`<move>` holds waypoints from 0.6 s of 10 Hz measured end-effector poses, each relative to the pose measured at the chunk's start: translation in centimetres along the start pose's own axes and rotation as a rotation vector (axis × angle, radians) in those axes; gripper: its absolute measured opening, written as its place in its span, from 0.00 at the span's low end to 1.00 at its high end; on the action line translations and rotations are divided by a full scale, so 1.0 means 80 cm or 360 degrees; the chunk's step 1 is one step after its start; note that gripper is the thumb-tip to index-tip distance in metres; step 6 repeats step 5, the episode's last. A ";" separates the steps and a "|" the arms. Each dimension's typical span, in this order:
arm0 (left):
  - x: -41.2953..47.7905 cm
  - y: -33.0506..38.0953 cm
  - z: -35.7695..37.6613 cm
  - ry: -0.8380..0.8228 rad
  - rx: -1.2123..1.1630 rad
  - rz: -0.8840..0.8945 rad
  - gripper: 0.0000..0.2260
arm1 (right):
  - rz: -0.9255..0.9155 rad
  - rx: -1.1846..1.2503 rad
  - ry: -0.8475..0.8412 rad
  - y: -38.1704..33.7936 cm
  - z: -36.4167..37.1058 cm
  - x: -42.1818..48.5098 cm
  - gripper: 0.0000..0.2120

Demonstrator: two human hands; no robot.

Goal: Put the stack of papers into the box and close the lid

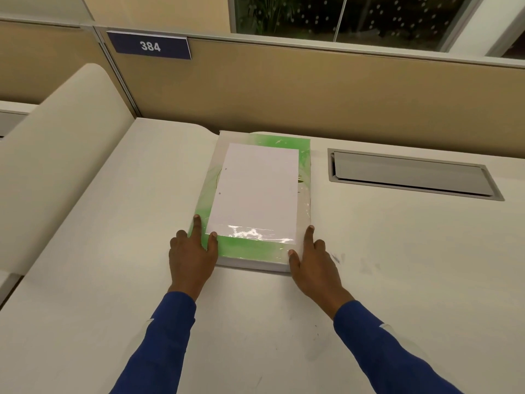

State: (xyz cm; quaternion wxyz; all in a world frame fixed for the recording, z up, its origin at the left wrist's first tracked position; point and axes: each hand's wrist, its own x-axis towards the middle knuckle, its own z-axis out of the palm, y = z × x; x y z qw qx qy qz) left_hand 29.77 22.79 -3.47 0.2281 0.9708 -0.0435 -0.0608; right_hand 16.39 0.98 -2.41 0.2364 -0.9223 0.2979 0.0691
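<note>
One flat box (257,194) (lid down) on the desk (397,265) — two hands, left hand (191,251) and right hand (314,258), fingers spread, pressing its near corners, gripping nothing.

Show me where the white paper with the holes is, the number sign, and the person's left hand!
white punched sheet (255,189), head view, middle of the page.
number sign 384 (150,46), head view, on the digits.
left hand (191,251), head view, back of the hand, fingers resting on the green-and-white box's near left corner.
</note>
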 end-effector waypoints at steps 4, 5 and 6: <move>-0.003 0.026 0.002 0.0009 0.0394 -0.0066 0.32 | -0.0079 -0.0021 -0.0052 0.012 -0.019 0.003 0.40; -0.035 0.053 0.021 0.0075 0.0355 0.0043 0.36 | -0.0130 -0.0020 0.0014 0.043 -0.027 -0.010 0.40; -0.035 0.053 0.021 0.0075 0.0355 0.0043 0.36 | -0.0130 -0.0020 0.0014 0.043 -0.027 -0.010 0.40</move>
